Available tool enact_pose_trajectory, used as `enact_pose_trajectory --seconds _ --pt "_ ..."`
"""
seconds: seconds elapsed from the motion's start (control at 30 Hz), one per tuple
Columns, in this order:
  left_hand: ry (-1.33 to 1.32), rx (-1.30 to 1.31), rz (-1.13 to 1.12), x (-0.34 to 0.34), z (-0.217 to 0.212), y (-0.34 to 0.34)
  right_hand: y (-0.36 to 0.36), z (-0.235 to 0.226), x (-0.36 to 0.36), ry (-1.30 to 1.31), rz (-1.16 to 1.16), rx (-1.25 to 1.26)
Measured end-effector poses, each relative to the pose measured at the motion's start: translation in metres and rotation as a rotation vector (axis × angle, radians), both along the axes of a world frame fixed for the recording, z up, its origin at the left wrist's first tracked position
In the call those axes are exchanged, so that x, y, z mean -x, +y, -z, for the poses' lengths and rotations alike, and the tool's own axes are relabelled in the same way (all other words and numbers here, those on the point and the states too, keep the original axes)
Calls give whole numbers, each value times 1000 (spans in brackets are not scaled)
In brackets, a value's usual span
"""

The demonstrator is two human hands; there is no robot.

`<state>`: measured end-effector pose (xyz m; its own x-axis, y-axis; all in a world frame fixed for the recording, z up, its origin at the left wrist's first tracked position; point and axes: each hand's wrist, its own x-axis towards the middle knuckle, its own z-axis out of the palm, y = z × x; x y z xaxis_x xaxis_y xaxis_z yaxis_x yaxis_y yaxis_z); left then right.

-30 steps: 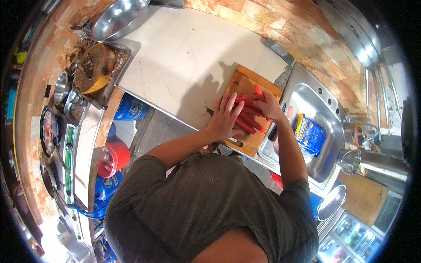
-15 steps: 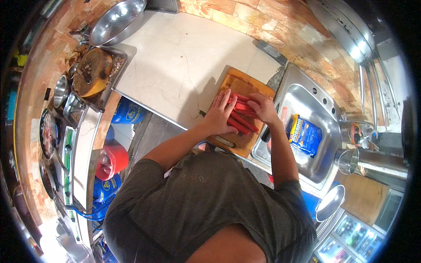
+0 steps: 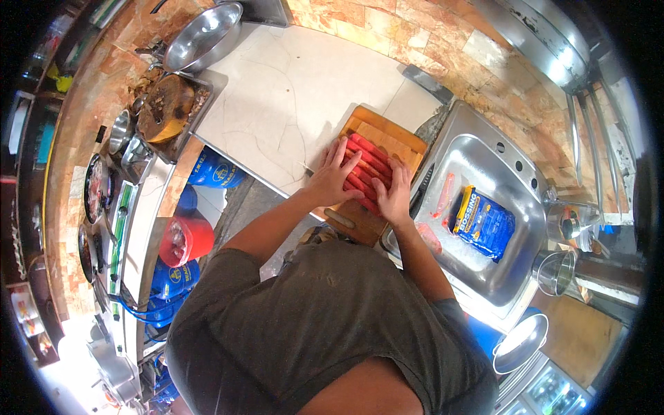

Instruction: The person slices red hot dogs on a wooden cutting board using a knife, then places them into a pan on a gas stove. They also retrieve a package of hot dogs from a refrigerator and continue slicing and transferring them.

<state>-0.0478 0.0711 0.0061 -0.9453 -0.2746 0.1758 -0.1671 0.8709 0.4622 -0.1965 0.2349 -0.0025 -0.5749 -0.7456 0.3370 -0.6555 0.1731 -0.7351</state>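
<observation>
Several red hot dogs (image 3: 369,156) lie side by side on a wooden cutting board (image 3: 408,142). My left hand (image 3: 333,178) rests along their left side, its fingers spread over the ends. From the right, my right hand (image 3: 395,197) touches the row with its fingers stretched out and apart. The hot dogs sit between both hands, partly hidden under the fingers. Beside the board's right edge, a black-handled knife (image 3: 420,190) lies along the sink rim.
The steel sink (image 3: 477,273) on the right holds a blue and yellow food packet (image 3: 484,223) and a reddish plastic scrap (image 3: 444,195). At the far left are a steel bowl (image 3: 204,38) and a round wooden block (image 3: 166,107) on a tray. A red bucket (image 3: 187,241) stands below the counter.
My right hand has moved down and toward me along the hot dogs, its fingers now spread. The hot dogs now lie in a more even row. The view has shifted slightly.
</observation>
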Motion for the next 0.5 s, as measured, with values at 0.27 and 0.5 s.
enact_pose_trajectory --seconds 0.27,0.5 --pt "105 -2 -43 16 -8 -6 -8 13 3 -200 141 115" --pt "262 -266 16 36 16 -24 18 0 -36 -557 248 431"
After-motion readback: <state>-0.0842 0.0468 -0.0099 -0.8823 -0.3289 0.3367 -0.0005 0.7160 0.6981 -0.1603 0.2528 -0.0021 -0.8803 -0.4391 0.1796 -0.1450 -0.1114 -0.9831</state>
